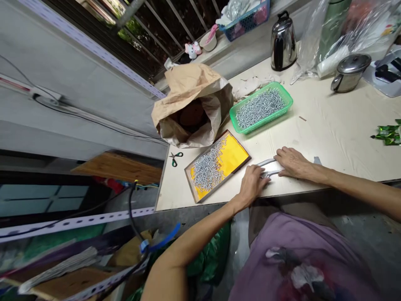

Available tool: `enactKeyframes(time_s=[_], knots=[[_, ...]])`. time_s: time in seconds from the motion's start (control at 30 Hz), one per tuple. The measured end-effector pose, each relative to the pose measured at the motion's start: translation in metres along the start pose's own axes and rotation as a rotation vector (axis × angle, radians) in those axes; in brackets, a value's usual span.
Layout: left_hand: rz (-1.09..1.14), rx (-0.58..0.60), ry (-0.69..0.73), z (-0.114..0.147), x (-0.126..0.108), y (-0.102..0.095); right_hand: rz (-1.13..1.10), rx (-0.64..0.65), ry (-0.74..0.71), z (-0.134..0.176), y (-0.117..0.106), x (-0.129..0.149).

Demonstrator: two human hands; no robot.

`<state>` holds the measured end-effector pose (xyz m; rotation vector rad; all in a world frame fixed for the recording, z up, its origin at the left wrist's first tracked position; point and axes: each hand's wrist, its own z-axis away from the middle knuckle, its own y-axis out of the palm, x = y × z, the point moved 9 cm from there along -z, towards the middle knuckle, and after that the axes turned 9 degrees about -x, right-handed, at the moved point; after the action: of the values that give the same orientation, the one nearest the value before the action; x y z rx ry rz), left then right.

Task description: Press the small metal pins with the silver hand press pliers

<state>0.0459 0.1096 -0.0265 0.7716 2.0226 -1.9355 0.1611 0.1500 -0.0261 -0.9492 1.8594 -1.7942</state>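
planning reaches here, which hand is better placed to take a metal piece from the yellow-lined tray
Probably the left hand: it is close to the yellow-lined tray of metal pieces; the right hand is farther off, at the grey item's other end. Both seem occupied with it.

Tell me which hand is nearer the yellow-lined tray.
Left. The left hand is just right of the yellow-lined tray, by its right end and apart from it; the right hand lies farther right, beyond the left one.
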Motion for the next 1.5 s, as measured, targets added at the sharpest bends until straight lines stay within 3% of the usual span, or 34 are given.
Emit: enactKeyframes(time_s=[0.07, 0.2, 0.3, 0.5, 0.77, 0.97, 1.17, 1.3, 1.4, 1.5], knots=[[-0.078, 0.067, 0.153, -0.013, -0.016, 0.016, -0.008, 0.010, 0.016, 0.003, -0.002, 0.001], [-0.186, 0.217, 0.266, -0.029, -0.025, 0.037, -0.042, 0.070, 0.031, 0.007, -0.003, -0.001], [-0.237, 0.269, 0.298, -0.033, -0.026, 0.039, -0.024, 0.111, 0.056, 0.008, -0.005, -0.005], [-0.229, 0.265, 0.291, -0.039, -0.031, 0.041, -0.078, 0.137, 0.022, 0.004, -0.005, -0.010], [-0.150, 0.183, 0.238, -0.037, -0.028, 0.051, -0.178, 0.072, 0.062, 0.008, -0.003, -0.013], [-0.072, -0.113, 0.338, 0.010, -0.041, 0.057, -0.200, 0.128, -0.071, 0.006, 0.004, -0.033], [-0.012, -0.130, 0.356, 0.035, -0.059, 0.074, -0.112, 0.025, 0.056, -0.020, 0.003, -0.057], [0.024, -0.109, 0.346, 0.029, -0.066, 0.068, -0.066, 0.009, 0.047, -0.037, -0.005, -0.026], [0.072, -0.057, 0.352, 0.031, -0.073, 0.061, -0.122, 0.064, -0.225, -0.043, -0.001, 0.041], [0.130, 0.031, 0.462, 0.053, -0.080, 0.050, -0.140, 0.076, -0.482, -0.038, 0.007, 0.097]])
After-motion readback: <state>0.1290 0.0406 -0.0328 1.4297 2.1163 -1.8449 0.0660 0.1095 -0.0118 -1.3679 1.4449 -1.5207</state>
